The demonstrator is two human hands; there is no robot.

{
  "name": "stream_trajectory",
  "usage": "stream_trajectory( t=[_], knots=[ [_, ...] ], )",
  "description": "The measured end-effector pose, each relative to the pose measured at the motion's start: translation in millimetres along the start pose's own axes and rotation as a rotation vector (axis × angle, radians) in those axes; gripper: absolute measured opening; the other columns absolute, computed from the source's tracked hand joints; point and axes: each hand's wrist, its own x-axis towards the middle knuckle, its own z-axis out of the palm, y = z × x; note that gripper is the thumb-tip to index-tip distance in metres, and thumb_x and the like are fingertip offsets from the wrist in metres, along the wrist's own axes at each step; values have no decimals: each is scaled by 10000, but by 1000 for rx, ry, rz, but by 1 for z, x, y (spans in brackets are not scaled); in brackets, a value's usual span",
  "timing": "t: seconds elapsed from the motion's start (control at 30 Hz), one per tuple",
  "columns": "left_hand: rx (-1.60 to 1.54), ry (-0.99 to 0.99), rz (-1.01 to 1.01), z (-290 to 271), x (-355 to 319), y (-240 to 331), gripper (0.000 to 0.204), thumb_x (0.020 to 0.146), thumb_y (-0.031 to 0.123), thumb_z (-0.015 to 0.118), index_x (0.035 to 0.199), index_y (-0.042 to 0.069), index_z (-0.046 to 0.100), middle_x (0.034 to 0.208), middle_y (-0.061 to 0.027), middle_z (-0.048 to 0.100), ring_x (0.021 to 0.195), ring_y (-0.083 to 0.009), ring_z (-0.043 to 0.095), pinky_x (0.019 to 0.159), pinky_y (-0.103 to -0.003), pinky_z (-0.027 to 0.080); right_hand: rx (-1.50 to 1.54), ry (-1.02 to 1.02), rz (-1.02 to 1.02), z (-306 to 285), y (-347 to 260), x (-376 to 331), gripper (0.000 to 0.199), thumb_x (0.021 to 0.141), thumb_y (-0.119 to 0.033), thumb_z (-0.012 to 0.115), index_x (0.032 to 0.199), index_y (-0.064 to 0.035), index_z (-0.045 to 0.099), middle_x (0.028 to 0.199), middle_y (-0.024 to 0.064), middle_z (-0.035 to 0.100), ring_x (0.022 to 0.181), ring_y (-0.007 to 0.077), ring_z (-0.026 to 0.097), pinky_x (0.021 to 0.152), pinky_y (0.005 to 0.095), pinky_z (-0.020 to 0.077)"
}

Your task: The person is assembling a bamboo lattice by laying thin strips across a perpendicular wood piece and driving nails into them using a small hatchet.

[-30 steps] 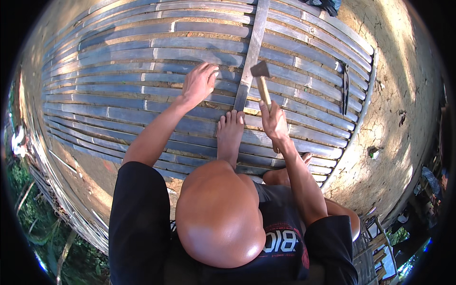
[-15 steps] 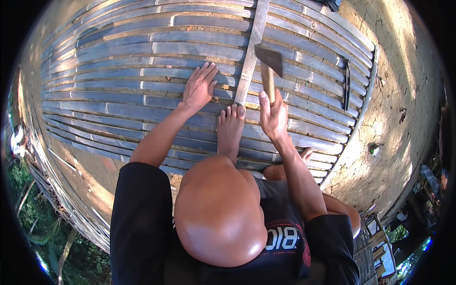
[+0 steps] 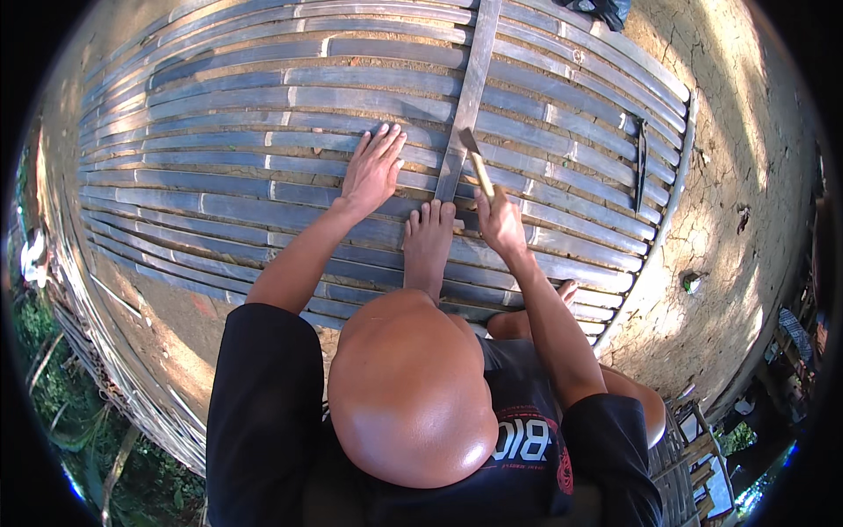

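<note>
Head view: the left hand (image 3: 373, 169) lies flat, fingers spread, on the bamboo slat mat (image 3: 219, 167). The right hand (image 3: 500, 224) is closed around a hammer (image 3: 477, 162) handle — its head meets the crosswise slat (image 3: 465, 105) just beyond the knuckles, a bare foot (image 3: 428, 241) between the hands.

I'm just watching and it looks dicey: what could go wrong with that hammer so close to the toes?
The hammer in the right hand strikes the crosswise strip just above the bare foot; a glancing blow might hit the toes. The left hand lies flat on the slats beside the strip, so a miss could catch its fingers.
</note>
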Motion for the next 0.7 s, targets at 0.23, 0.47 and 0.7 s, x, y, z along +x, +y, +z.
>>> stream_trajectory(
  t=[0.23, 0.47, 0.7],
  knots=[
    [64, -12, 18, 3, -2, -3, 522, 959, 156, 528, 1468, 56, 467, 1569, -116, 400, 1467, -301, 337, 1223, -497, 226, 330, 243, -165, -7, -13, -13, 292, 1003, -261, 604, 986, 23, 539, 700, 275, 621, 656, 485, 633, 576, 502, 481],
    [11, 12, -30, 2, 6, -2, 467, 948, 190, 560, 1390, 42, 556, 1518, -134, 469, 1442, -316, 380, 1204, -513, 253, 50, -82, 36, -34, 12, 2, 562, 1032, -509, 489, 1039, 43, 597, 687, 236, 614, 644, 419, 626, 632, 505, 491],
    [-18, 60, 106, 7, 57, 24, 354, 871, 136, 682, 1215, 55, 669, 1281, -99, 635, 1190, -322, 553, 1058, -448, 421, -198, -38, 76, -165, 82, 14, 492, 1039, -478, 495, 925, -6, 574, 647, 215, 632, 594, 342, 663, 531, 499, 491]
  ],
)
